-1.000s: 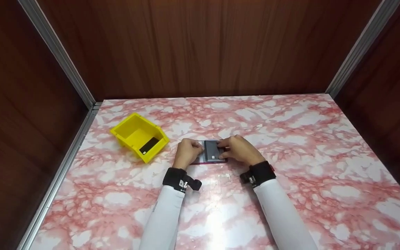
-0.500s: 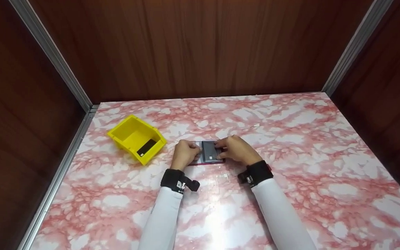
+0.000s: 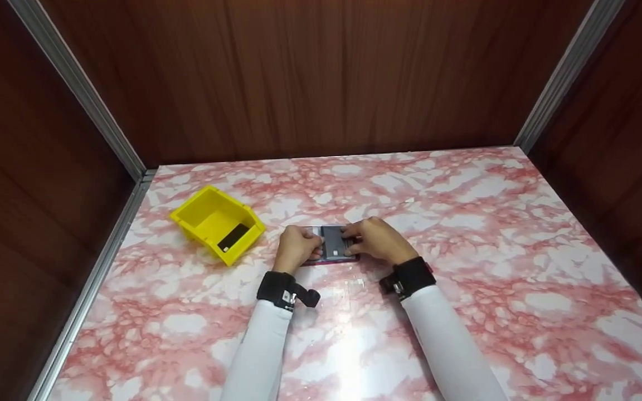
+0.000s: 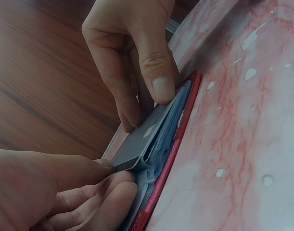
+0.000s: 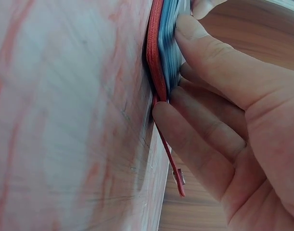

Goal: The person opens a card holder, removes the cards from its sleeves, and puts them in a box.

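Observation:
A card holder with a red cover (image 4: 191, 96) and clear plastic sleeves (image 4: 168, 126) lies open on the table. One sleeve holds a dark card (image 3: 334, 240) with a small light chip mark. At the card's left edge my left hand (image 3: 297, 245) pinches its dark rim between thumb and finger, as the left wrist view shows. My right hand (image 3: 381, 239) grips the holder's right side, thumb (image 5: 204, 41) on the sleeves and fingers beside the red cover. A thin red strap (image 5: 171, 156) with a snap sticks out there. The fingertips behind the sleeves are hidden.
To the left stands a yellow open-front bin (image 3: 191, 223) with another black card (image 3: 233, 238) inside. The red and white marbled table (image 3: 466, 223) meets dark wood panels (image 3: 321, 78) at the back and sides, with metal posts (image 3: 84, 78) at the corners.
The head view has shifted slightly. My left fingertips have come closer to the card's left edge; my right hand keeps its grip on the holder.

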A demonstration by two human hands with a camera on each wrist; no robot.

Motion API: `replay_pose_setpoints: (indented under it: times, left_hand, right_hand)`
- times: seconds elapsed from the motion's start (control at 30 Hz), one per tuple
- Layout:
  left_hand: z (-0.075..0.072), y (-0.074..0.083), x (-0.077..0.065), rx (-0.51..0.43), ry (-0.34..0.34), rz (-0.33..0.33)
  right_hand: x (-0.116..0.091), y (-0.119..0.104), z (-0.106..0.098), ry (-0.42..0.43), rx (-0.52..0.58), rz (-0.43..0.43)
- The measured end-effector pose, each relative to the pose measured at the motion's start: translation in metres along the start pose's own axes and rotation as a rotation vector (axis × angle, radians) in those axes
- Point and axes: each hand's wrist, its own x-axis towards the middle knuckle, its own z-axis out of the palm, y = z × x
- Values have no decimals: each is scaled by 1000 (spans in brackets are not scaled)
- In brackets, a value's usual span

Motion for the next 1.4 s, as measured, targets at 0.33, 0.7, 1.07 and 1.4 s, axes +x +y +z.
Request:
replay_pose_setpoints:
  times: [0.33, 0.7, 1.07, 1.4]
  left_hand:
    - [0, 0, -1, -45, -20, 0]
    - [-1, -2, -1, -96, -45, 9]
    - [-5, -2, -1, -101, -38, 2]
    - [-9, -1, -1, -86, -34, -17]
  right_hand:
    - [1, -2, -1, -8, 0, -3]
    - [0, -2, 0, -20, -8, 12]
    - [2, 0, 0, -16, -22, -1]
    - [1, -1, -1, -17, -15, -17]
